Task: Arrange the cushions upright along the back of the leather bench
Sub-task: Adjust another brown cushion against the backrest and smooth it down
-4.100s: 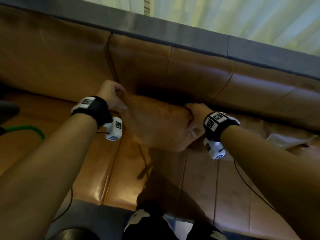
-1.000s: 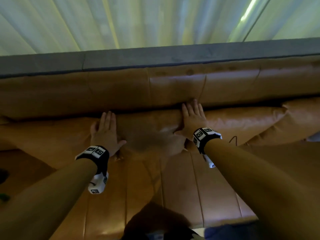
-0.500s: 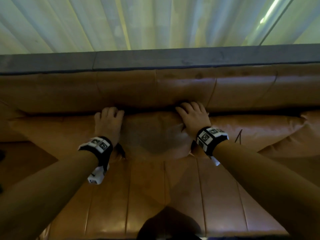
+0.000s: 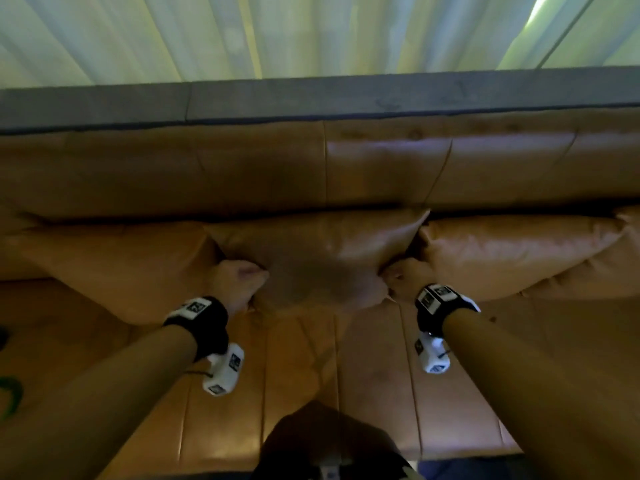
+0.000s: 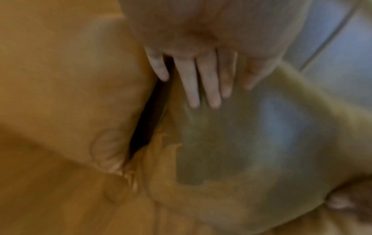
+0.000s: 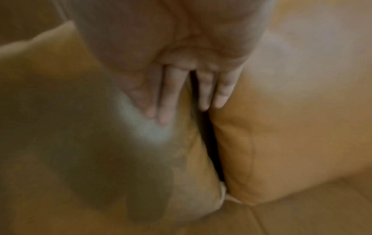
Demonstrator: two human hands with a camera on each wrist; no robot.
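Observation:
Three tan leather cushions lean against the bench back [image 4: 381,168]. The middle cushion [image 4: 318,258] stands between the left cushion [image 4: 114,265] and the right cushion [image 4: 519,251]. My left hand [image 4: 242,278] presses on its lower left side. In the left wrist view the fingers [image 5: 203,82] lie straight on the middle cushion [image 5: 261,135] beside the gap to the left cushion [image 5: 70,79]. My right hand [image 4: 403,277] presses the lower right side. There its straight fingers [image 6: 169,95] straddle the gap between the middle cushion [image 6: 90,127] and the right cushion [image 6: 292,119].
The ribbed leather seat [image 4: 301,368] stretches toward me below the cushions. A grey ledge [image 4: 311,98] tops the bench back, with pale curtains [image 4: 311,32] behind it. A green object [image 4: 10,396] lies at the far left. A dark shape [image 4: 329,441] sits at the seat's front edge.
Both hands have dropped from the middle cushion's top edge to its lower sides. The cushion now leans against the bench back, its top corners showing.

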